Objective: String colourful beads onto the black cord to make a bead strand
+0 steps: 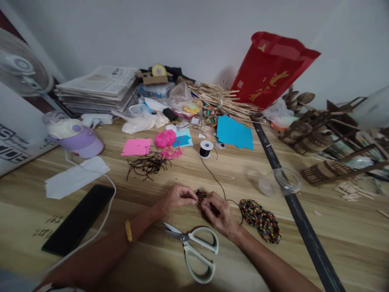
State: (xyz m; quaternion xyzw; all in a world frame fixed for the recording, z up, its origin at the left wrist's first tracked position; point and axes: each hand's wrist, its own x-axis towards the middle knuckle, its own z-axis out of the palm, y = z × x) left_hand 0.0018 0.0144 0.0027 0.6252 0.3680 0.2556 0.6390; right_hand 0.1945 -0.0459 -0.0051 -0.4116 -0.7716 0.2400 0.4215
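Over the table's middle, my left hand (180, 198) and my right hand (219, 211) come close together, fingertips pinched. Between them runs a thin black cord (214, 174), which leads up to a white spool (206, 149) wound with black and loops out past my right hand. Partly hidden by my right hand, a bunch of dark multicoloured beads (200, 195) lies beneath the fingers. To its right rests a larger heap of bead strings (260, 220). White-handled scissors (194, 247) lie with parted blades just in front of my hands.
Cut black cords (148, 164) and a pink yarn ball (165, 138) lie beyond my left hand. A black phone-like slab (78, 219) and white cable are at left. A clear round container (287, 180) and wooden baskets (326, 170) stand right. Stacked newspapers (97, 87) sit behind.
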